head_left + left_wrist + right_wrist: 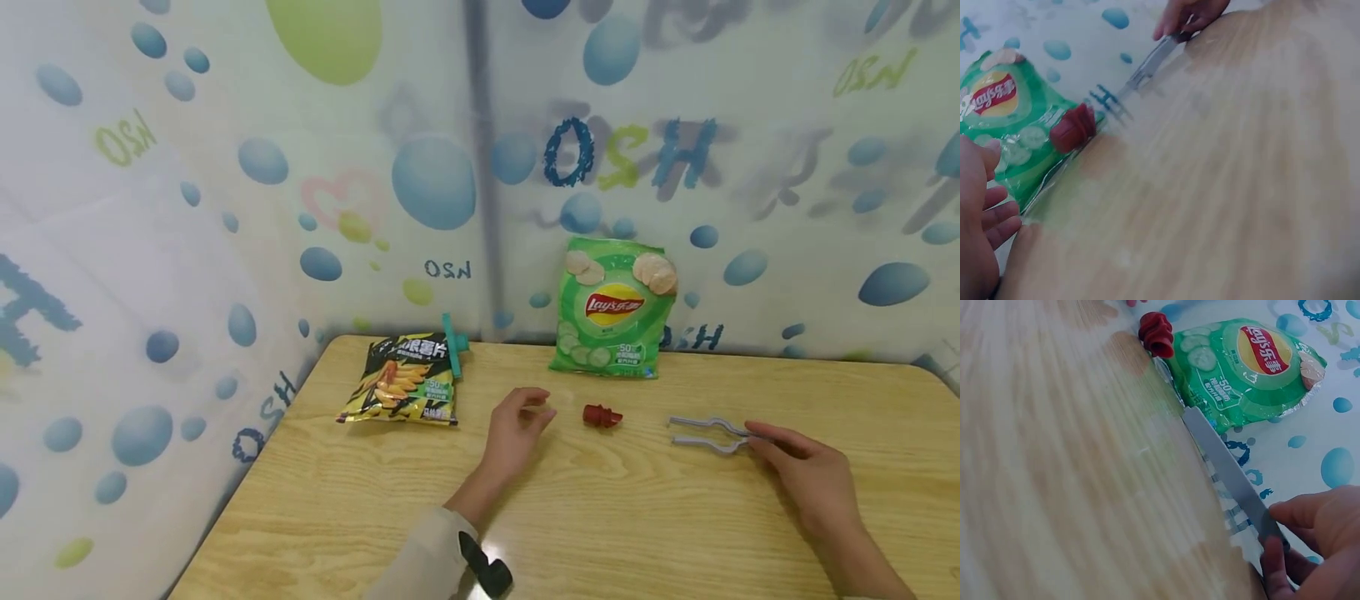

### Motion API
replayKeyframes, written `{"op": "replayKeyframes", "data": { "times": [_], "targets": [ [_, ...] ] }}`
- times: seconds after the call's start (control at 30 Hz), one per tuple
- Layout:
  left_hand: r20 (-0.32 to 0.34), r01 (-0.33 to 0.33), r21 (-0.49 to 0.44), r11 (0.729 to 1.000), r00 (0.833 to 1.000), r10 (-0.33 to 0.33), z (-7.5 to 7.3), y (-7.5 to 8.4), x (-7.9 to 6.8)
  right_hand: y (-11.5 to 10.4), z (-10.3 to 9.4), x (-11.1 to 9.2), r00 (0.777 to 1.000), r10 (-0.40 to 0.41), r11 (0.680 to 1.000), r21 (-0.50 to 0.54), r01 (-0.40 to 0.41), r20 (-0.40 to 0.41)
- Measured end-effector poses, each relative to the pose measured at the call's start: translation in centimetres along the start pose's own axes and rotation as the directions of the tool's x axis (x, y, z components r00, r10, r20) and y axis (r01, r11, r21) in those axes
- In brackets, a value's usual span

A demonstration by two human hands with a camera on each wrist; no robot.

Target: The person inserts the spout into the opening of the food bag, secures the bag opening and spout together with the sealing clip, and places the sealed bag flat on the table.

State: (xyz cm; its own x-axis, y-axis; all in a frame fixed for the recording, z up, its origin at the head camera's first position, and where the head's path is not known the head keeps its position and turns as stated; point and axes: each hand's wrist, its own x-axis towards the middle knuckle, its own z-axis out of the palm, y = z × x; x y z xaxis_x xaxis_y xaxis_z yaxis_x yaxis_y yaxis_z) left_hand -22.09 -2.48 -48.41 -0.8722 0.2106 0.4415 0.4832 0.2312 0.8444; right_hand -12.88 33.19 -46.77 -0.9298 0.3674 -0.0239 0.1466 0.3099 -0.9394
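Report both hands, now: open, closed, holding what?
Left hand: open, fingers loosely bent, holding nothing.
Right hand: closed, pinching the grey tongs at one end.

Counter [600, 500]: wood-look, light grain, smooth, semi-gloss w/ bright glare spot. Tongs [1229, 469]: grey, smooth, mostly matt; metal vs plastic unclear. Red pc [597, 416]: looks plastic or rubbery, ridged, low sheen. Green bag [615, 308] + black bag [405, 379]: printed film, glossy, crinkly; green one silvery at edge. Clip [453, 346]: teal plastic, smooth. Backdrop [360, 200]: printed sheet, approx. matt, lightly creased. Sleeve [431, 550]: matt cloth.
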Motion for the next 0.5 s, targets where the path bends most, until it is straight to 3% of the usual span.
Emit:
{"op": "replayKeyframes", "data": {
  "times": [0.07, 0.17, 0.33, 0.4, 0.5],
  "targets": [
    [-0.033, 0.019, -0.014, 1.0, 0.999, -0.019, -0.1, -0.3, 0.5, 0.0, 0.2, -0.2, 1.0, -0.016, 0.995, -0.103, 0.014, -0.026],
    [-0.06, 0.025, -0.053, 0.998, 0.998, -0.028, -0.2, -0.3, 1.1, 0.0, 0.8, -0.7, 0.993, -0.072, 0.987, -0.15, 0.057, -0.093],
    [-0.085, 0.016, -0.129, 0.991, 0.996, -0.027, -1.0, 1.6, 1.9, -0.7, 3.9, -1.3, 0.936, -0.265, 0.963, -0.112, 0.245, -0.232],
    [-0.086, 0.02, -0.156, 0.988, 0.996, -0.034, -1.2, 2.3, 2.3, -1.1, 5.7, -1.7, 0.907, -0.352, 0.936, -0.08, 0.343, -0.231],
    [-0.08, 0.041, -0.19, 0.981, 0.995, -0.057, -1.0, 2.4, 2.9, -1.9, 8.6, -2.4, 0.885, -0.436, 0.898, -0.018, 0.439, -0.163]
  ]
}}
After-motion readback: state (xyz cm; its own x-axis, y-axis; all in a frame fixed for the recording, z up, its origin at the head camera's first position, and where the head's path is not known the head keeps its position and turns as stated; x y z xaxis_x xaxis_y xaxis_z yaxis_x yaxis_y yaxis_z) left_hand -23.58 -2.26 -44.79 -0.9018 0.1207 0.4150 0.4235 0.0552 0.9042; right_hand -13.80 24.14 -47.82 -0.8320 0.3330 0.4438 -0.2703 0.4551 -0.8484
